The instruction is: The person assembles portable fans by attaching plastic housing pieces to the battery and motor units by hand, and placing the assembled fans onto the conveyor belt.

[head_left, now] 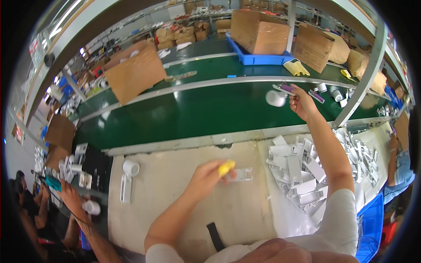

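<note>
My right hand [301, 105] reaches over the green conveyor belt, its fingers closed on a white plastic part with a purple strip [286, 88]. A blurred white round head [275, 98] is just below it; I cannot tell whether the two are joined. My left hand [206, 177] is over the pale worktop, smeared by motion, its fingers drawn together at a small yellow piece [226, 168]. Whether that piece is held or worn on a finger is unclear. Beside those fingertips is a flat white plastic housing [243, 174], partly hidden by the hand.
A heap of white housings [302, 168] covers the worktop's right side. At left lies a white unit with round head and handle [126, 186]. A black strip [215, 236] lies near me. Purple-striped parts [316, 96] rest on the belt [197, 111]. Co-workers' arms [72, 201] show at both sides.
</note>
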A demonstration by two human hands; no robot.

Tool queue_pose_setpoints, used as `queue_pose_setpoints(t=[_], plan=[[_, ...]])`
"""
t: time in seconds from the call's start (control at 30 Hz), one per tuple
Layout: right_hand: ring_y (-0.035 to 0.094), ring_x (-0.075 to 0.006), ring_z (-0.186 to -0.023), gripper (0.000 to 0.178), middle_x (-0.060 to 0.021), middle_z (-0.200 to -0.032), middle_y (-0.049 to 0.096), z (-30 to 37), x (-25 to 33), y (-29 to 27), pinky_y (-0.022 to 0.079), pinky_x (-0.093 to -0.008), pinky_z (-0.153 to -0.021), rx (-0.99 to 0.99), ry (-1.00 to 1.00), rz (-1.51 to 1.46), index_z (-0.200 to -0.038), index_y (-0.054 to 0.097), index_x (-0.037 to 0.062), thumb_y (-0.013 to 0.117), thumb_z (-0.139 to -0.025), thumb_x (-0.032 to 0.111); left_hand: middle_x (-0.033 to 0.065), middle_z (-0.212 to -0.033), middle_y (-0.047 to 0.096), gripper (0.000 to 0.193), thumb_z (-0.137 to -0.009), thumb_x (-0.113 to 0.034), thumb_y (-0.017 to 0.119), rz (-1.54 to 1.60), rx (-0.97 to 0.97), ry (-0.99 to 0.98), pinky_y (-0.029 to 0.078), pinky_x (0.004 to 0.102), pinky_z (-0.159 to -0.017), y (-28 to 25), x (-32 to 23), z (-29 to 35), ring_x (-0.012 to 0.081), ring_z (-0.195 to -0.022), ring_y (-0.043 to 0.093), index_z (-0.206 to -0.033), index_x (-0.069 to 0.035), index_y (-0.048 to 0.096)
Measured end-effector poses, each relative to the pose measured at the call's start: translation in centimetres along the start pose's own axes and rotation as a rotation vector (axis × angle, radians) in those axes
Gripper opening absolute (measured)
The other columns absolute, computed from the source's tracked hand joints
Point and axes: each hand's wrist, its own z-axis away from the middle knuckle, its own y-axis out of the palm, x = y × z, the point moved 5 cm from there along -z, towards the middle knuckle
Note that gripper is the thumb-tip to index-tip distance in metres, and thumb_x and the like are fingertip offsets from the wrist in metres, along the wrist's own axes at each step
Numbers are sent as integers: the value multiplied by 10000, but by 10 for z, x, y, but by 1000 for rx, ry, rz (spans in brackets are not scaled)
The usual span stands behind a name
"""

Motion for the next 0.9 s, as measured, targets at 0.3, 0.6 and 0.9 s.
queue_pose_setpoints(t=[0.3, 0.6, 0.9], plan=[[526, -80, -652, 506, -68, -975, 587, 220, -51, 141, 442, -215, -575, 513, -292, 507, -1284, 421, 71, 510, -797, -32, 165, -1175, 507, 491, -937, -399, 306, 665, -141, 272, 398, 407, -939, 34, -19, -24, 273, -1091, 504, -1209, -1, 400], [442, -258, -1153, 897, -137, -1248, 434, 241, -39, 116, 353, -349, -961, 304, -907, 1050, -1364, 253, 72, 761, -626, 117, 168, -879, 576, 341, -880, -260, 371, 597, -16, 143, 515, 348, -510, 46, -38, 23, 279, -659, 611, -1061, 3, 492], [508, -257, -1038, 730, -116, -1162, 459, 223, -62, 86, 430, -376, -875, 391, -719, 738, -1282, 388, 89, 720, -633, 63, 170, -874, 584, 297, -836, -184, 417, 476, 75, 57, 513, 342, -547, 52, -35, 23, 265, -684, 611, -1051, 9, 483]])
